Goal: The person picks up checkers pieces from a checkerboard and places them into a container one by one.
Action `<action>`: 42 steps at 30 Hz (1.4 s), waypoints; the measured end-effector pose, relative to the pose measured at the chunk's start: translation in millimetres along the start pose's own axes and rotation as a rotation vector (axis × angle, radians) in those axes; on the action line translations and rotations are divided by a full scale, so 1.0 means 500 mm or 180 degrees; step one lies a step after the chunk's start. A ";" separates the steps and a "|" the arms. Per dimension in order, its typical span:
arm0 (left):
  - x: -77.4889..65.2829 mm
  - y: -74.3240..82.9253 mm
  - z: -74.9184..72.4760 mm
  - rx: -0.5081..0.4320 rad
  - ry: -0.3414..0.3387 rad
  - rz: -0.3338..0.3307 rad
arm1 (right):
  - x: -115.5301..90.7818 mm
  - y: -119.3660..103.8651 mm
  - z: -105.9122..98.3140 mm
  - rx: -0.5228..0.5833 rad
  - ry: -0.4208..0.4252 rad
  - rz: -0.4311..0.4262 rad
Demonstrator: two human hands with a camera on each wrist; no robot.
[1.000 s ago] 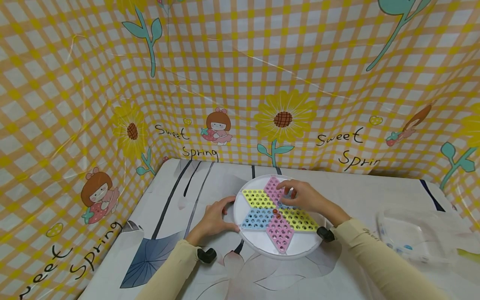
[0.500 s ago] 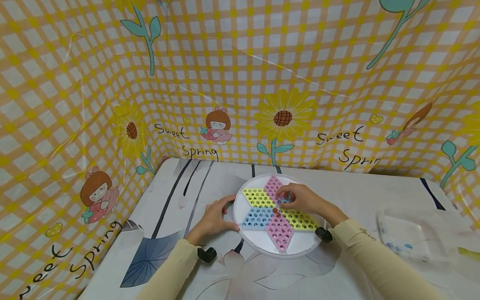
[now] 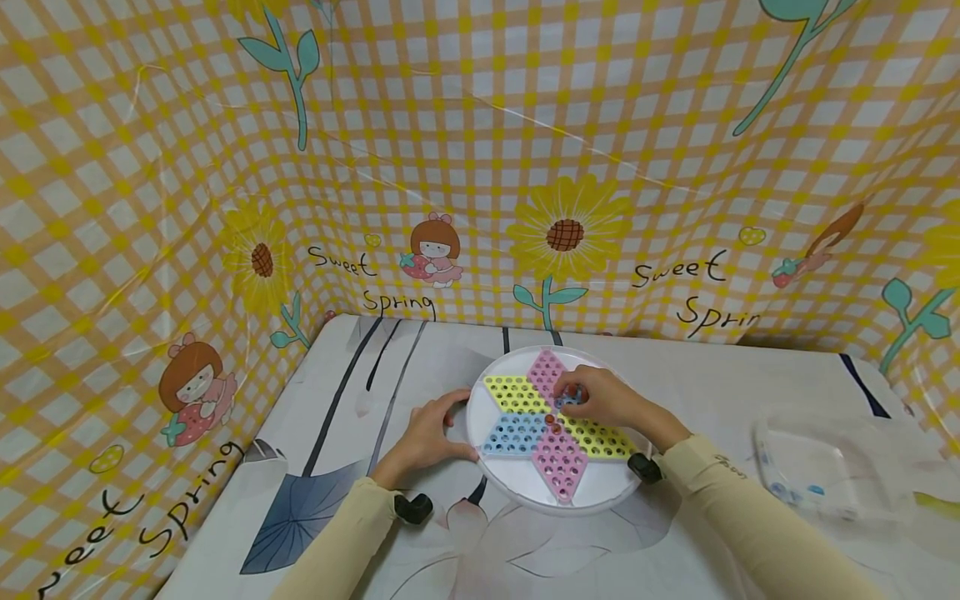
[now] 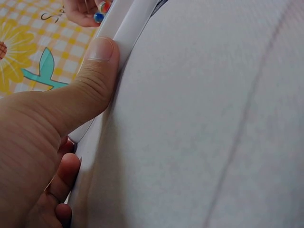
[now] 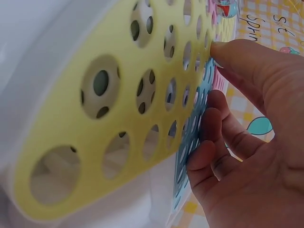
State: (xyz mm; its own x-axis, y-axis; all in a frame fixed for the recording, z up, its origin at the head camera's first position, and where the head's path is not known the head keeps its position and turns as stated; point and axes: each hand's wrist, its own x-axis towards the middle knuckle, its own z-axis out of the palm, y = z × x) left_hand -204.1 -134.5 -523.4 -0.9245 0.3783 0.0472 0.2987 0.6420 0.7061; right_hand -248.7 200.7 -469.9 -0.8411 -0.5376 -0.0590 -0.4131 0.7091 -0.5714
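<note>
A round white Chinese checkers board (image 3: 504, 477) lies on the table, with a pink, yellow and blue star of holes. My left hand (image 3: 429, 435) grips its left rim, thumb (image 4: 97, 71) along the edge and other fingers below. Over the blue section at the far right, my right hand (image 3: 603, 396) pinches a marble, mostly hidden by its fingertips; a blue marble (image 4: 98, 17) shows beside them in the left wrist view. Near the star's centre sit two red-orange marbles (image 3: 552, 423). A red-patterned clear marble (image 5: 227, 8) appears at the top of the right wrist view.
To the right stands a clear plastic tub (image 3: 832, 475) with several bluish marbles inside. A checked curtain (image 3: 480, 167) hangs behind the table and along its left side. A patterned cloth (image 3: 420, 550) covers the table.
The right hand's thumb and fingers have closed together over the blue section, and its wrist has shifted slightly left. My left hand stays on the rim.
</note>
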 end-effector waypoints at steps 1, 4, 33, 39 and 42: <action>0.000 -0.001 0.000 0.0003 -0.0002 -0.0001 | 0.001 0.000 -0.001 -0.0004 -0.0004 -0.0004; 0.001 -0.001 0.000 0.0010 0.0010 0.0003 | 0.002 0.001 -0.001 -0.0015 -0.0007 0.0025; 0.002 0.001 0.003 0.0083 0.0034 -0.0006 | 0.000 -0.004 -0.021 0.0029 -0.0117 -0.0226; 0.002 0.000 0.003 0.0119 0.0023 0.0001 | -0.003 -0.010 -0.031 -0.0017 -0.0029 -0.0240; 0.000 0.004 0.002 0.0085 0.0031 0.0006 | -0.005 -0.010 -0.032 -0.0005 0.0051 -0.0268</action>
State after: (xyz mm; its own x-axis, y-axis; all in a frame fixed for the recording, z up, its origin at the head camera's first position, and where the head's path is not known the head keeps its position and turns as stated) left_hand -203.4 -132.7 -522.6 -0.9261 0.3731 0.0554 0.3066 0.6590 0.6868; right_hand -250.1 205.7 -454.0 -0.8088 -0.5880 0.0023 -0.4832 0.6623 -0.5727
